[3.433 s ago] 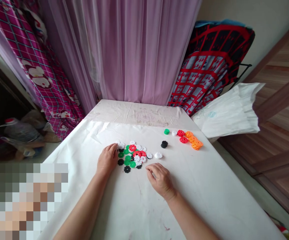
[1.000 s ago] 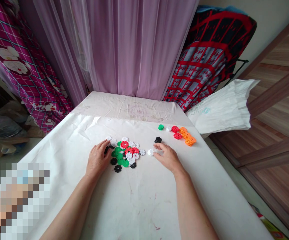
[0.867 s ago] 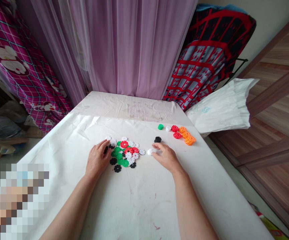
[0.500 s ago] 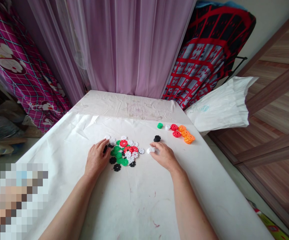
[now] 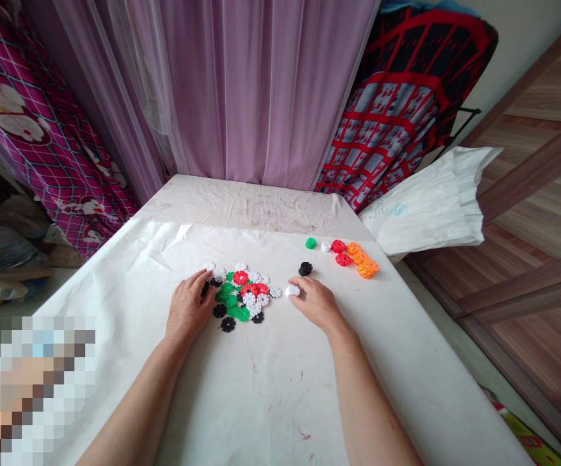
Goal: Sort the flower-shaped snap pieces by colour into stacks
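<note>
A loose pile of plastic snowflake discs in green (image 5: 230,301), red (image 5: 240,277), white (image 5: 248,298) and black (image 5: 228,324) lies on the white-covered table (image 5: 270,395). At the pile's left side, my left hand (image 5: 190,304) curls its thumb and fingers around black snowflake discs (image 5: 205,288), which are partly hidden by the fingers. To the right of the pile, my right hand (image 5: 315,300) grips a small stack of white snowflake discs (image 5: 292,291) between thumb and fingers, at table height. A stack of black discs (image 5: 305,268) stands just beyond that hand.
Farther right are stacks of green (image 5: 310,243), white (image 5: 325,246), red (image 5: 338,246) and orange discs (image 5: 359,257). A white bag (image 5: 426,204) rests against the table's right edge. Purple curtains (image 5: 261,97) hang behind the table. A pixelated patch covers the lower left.
Both hands stay almost in place. My right hand and the white stack have shifted very slightly; the pile looks the same.
</note>
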`<state>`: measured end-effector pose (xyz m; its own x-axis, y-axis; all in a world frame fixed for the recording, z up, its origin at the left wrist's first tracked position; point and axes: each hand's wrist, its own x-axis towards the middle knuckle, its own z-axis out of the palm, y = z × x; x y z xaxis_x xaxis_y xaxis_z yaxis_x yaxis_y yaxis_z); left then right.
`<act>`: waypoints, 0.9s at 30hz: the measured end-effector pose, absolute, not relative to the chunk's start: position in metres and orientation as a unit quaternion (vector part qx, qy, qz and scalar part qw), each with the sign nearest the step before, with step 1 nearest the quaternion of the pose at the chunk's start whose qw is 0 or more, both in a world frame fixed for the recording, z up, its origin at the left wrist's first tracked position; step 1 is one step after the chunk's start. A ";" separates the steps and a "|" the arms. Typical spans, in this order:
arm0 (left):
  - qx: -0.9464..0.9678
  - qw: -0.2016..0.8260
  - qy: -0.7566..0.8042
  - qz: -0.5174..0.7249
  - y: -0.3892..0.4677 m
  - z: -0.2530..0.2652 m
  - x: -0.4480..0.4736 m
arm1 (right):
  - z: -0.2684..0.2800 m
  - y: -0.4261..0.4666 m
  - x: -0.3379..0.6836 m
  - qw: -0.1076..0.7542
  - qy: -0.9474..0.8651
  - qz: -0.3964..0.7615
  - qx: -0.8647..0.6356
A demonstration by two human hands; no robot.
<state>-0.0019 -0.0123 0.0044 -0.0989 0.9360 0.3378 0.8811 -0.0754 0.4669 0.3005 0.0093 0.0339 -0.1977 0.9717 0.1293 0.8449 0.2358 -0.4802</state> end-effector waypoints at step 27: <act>0.671 0.043 0.677 0.299 -0.013 0.005 -0.001 | 0.042 0.011 0.272 0.214 -0.770 0.089 -0.594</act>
